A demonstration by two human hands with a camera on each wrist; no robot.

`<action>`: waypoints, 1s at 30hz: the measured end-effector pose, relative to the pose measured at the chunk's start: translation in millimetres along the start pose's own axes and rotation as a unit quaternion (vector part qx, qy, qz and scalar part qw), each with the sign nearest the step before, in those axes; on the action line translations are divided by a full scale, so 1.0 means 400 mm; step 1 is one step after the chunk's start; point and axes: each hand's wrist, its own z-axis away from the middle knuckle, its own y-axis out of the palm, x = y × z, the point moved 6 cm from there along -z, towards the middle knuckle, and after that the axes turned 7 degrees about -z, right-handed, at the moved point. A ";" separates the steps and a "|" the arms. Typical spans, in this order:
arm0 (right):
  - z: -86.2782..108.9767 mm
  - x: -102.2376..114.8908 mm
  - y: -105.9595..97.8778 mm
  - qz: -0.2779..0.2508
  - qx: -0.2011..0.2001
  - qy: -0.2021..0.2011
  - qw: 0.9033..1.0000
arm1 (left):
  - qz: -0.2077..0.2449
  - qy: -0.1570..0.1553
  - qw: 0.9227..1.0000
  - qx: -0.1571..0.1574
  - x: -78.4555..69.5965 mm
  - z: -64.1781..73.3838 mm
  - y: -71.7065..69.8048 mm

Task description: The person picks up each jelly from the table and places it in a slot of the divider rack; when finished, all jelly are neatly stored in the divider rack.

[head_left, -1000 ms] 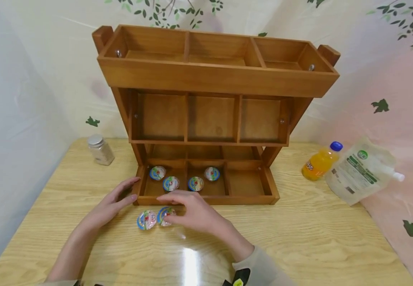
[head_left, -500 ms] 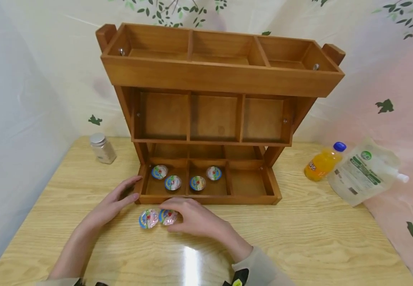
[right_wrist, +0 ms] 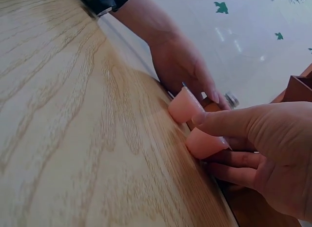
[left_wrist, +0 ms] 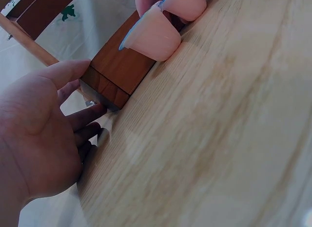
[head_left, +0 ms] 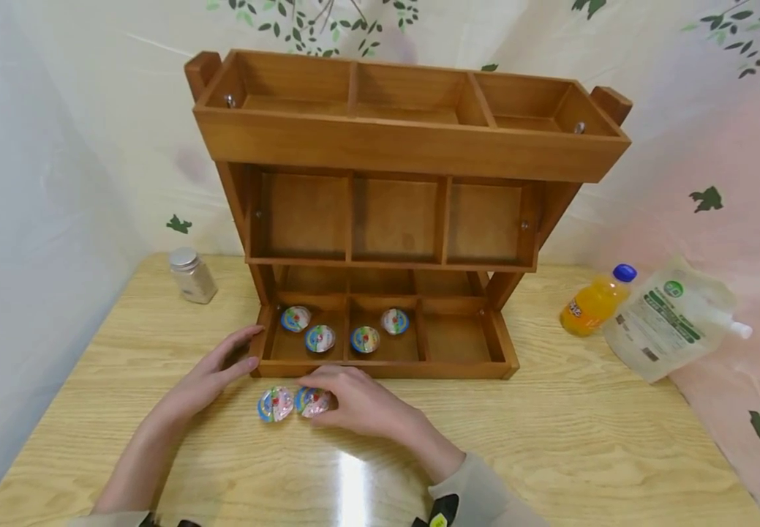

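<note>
Two small jelly cups with pink contents and blue printed foil lids sit side by side on the table, before a brown wooden rack (head_left: 386, 370). My right hand (head_left: 366, 401) holds the right jelly cup (head_left: 310, 402) between thumb and fingers, covering its right side. In the right wrist view, the thumb overlaps the top of that pink cup (right_wrist: 204, 144). The left jelly cup (head_left: 274, 405) stands close beside it. My left hand (head_left: 205, 377) touches the left front corner of the rack's bottom tray, its thumb (left_wrist: 73, 71) at the upper edge and fingers lower down.
Several jelly cups lie in the bottom tray's left compartment (head_left: 308, 344) and middle one. A lidded glass jar (head_left: 194, 277) stands at the left. To the right are an orange drink bottle (head_left: 593, 301) and a spouted white pouch (head_left: 669, 322).
My right thumb has come off the right cup's lid to its near right side, the fingers closing around the cup. The left hand keeps its place at the rack; the view shifts slightly.
</note>
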 end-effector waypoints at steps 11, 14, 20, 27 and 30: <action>0.031 -0.003 -0.038 -0.025 -0.014 -0.021 0.999 | 0.002 0.000 1.000 -0.005 0.000 0.006 0.001; 0.047 -0.011 -0.054 -0.038 -0.021 -0.018 0.999 | 0.001 -0.005 1.000 -0.002 0.003 0.007 0.001; 0.082 -0.036 -0.099 -0.074 -0.058 -0.017 0.995 | 0.001 -0.016 1.000 0.007 0.007 0.003 0.003; 0.129 -0.089 -0.174 -0.082 -0.130 -0.008 0.988 | 0.006 -0.020 1.000 0.007 0.009 -0.002 0.006; 0.147 -0.118 -0.208 -0.078 -0.161 -0.009 0.984 | 0.008 -0.021 1.000 0.008 0.010 -0.002 0.006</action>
